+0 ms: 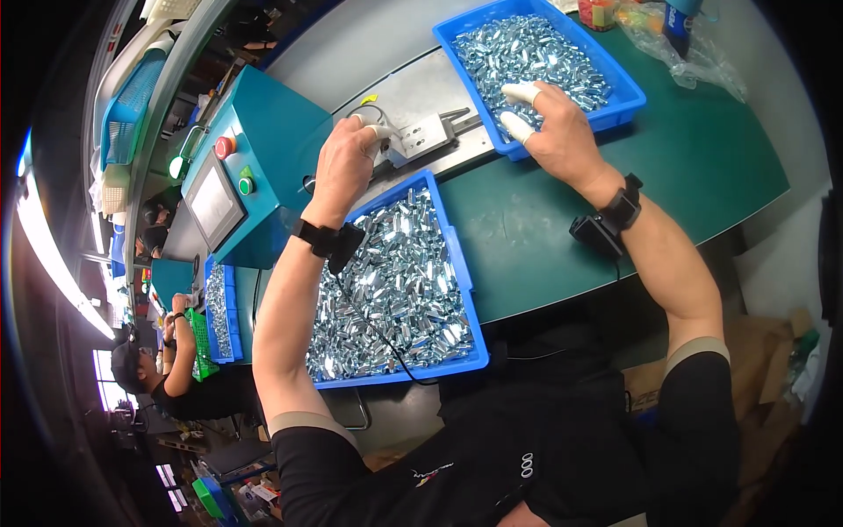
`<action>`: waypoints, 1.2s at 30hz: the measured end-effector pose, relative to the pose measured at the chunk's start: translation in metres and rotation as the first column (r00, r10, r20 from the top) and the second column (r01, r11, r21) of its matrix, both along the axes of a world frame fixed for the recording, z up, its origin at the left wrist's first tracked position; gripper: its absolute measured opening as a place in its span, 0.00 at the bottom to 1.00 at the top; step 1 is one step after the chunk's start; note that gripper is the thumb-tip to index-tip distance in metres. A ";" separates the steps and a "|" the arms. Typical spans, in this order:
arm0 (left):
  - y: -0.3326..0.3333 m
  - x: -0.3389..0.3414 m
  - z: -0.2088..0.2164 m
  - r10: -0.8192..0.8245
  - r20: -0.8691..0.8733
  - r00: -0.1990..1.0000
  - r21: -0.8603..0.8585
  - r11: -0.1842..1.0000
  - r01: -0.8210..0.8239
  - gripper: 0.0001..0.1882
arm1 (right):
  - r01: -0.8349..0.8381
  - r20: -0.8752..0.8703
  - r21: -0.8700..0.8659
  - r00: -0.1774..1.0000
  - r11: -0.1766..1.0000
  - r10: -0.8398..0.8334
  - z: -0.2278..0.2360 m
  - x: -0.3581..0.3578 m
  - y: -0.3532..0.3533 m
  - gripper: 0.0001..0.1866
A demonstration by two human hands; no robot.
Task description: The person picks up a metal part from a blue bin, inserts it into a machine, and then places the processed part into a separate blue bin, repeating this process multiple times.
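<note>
My left hand [347, 167] is at the near end of a metal fixture [426, 136], its fingers bent and pressed together, with a white finger cot on one. Whatever lies between those fingertips is hidden. Over the near edge of the far blue bin [622, 114] hovers my right hand [566, 140]. Its thumb and forefinger, both in white finger cots, are apart with nothing seen between them. Small shiny metal sleeves [531, 53] fill that bin. A second blue bin [470, 299], heaped with similar metal pieces [395, 281], stands below my left wrist.
A teal machine [272, 132] with a screen [213, 200], a red button [226, 147] and a green button [247, 185] stands left of the fixture. A bottle [678, 31] and a plastic bag [702, 70] lie at the far right. Another person [180, 378] works at far left.
</note>
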State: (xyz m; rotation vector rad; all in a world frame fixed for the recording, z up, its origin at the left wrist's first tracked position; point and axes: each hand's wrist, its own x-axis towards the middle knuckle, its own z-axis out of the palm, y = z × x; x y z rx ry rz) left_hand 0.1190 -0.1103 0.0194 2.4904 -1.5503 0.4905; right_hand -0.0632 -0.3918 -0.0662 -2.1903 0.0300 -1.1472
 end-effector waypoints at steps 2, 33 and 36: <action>0.003 -0.004 0.001 -0.002 0.001 1.000 -0.016 1.000 0.002 0.12 | -0.012 -0.001 0.007 1.000 1.000 0.012 0.000 0.001 0.000 0.17; 0.133 -0.154 0.002 0.045 -0.469 0.882 -0.202 0.967 -0.157 0.14 | -0.447 -0.280 0.422 0.763 0.789 0.583 0.017 0.091 0.107 0.32; 0.136 -0.153 0.000 0.049 -0.468 0.882 -0.207 0.965 -0.163 0.13 | -0.438 -0.266 0.351 0.800 0.827 0.537 0.012 0.089 0.112 0.32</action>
